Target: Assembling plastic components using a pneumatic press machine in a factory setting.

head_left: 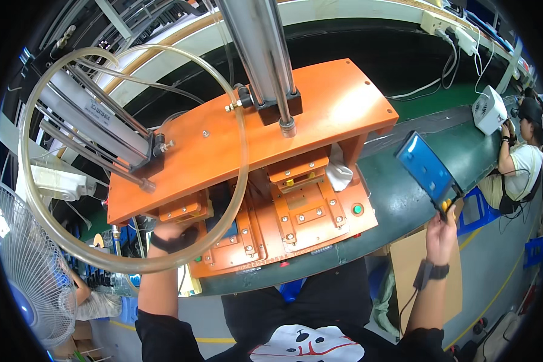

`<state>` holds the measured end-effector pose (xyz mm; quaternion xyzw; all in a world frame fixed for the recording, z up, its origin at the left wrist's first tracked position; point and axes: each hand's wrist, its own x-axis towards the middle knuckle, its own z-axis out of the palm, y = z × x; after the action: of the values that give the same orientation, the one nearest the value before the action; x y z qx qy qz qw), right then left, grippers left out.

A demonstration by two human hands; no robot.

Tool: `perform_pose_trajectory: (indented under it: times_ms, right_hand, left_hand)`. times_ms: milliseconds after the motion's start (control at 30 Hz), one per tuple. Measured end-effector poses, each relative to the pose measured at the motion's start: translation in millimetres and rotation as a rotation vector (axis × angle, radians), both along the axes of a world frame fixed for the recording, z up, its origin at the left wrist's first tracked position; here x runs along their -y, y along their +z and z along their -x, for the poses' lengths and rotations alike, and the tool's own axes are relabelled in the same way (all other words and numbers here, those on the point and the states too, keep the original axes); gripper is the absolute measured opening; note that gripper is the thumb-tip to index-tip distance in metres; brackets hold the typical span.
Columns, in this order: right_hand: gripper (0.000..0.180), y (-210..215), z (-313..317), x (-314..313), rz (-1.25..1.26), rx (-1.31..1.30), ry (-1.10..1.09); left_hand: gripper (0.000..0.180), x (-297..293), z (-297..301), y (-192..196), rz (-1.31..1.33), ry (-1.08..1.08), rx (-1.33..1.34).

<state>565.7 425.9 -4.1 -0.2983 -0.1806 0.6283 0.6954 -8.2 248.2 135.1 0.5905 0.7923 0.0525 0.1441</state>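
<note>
My right hand [441, 236] is raised at the right and pinches the lower corner of a thin rectangular panel [425, 168]. The panel has a glossy blue face and a dark edge, with a small yellow bit by my fingers. My left hand [174, 231] reaches in under the left head of an orange two-station press [253, 145]. Its fingers are hidden there, behind the press head and a clear hose [242, 163]. A dark blue flat piece [222, 208] lies in the left station beside this hand. The right station's orange fixture [308, 214] has nothing lying in it.
Two silver cylinders [256, 48] stand on the press top. A green button [358, 209] is on its right front. A white fan [30, 271] stands at far left. Along the green bench [398, 199], a person [528, 151] sits at far right by a small white device [490, 111].
</note>
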Motion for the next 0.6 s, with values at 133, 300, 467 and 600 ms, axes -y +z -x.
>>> perform_pose_trajectory:
  times_ms: [133,300,467,600]
  right_hand:
    - [0.024,-59.4,21.9,-89.4,0.034,0.022,0.011]
    - [0.023,-88.4,98.4,-212.5,0.163,0.018,0.000]
    - [0.032,-45.1,191.2,-231.9,0.296,0.583,0.340]
    - [0.026,-67.4,170.1,-243.9,-0.110,1.212,0.363]
  left_hand:
    - [0.028,-20.7,4.9,-1.1,-0.068,-0.051,-0.008]
    - [0.028,-24.7,9.3,-4.1,-0.170,-0.128,-0.027]
    - [0.027,-1.9,6.3,-16.0,-0.256,-0.185,-0.045]
    - [0.027,-8.0,14.6,-18.7,-0.351,-0.256,-0.051]
